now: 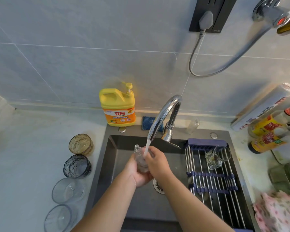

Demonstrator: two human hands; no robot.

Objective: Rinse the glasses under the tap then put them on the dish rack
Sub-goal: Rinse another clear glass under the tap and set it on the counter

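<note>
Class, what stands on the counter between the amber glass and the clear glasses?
One blue-grey textured glass stands there, shown in the head view.

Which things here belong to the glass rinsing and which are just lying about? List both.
Job: clear glass gripped by left hand and right hand under the running chrome tap; amber glass, blue-grey glass, two clear glasses waiting; steel-rod dish rack carrying a clear glass jug.
Lying about: yellow detergent bottle, blue scouring pad, small clear bottle, sauce bottles, pink floral cloth.
</note>
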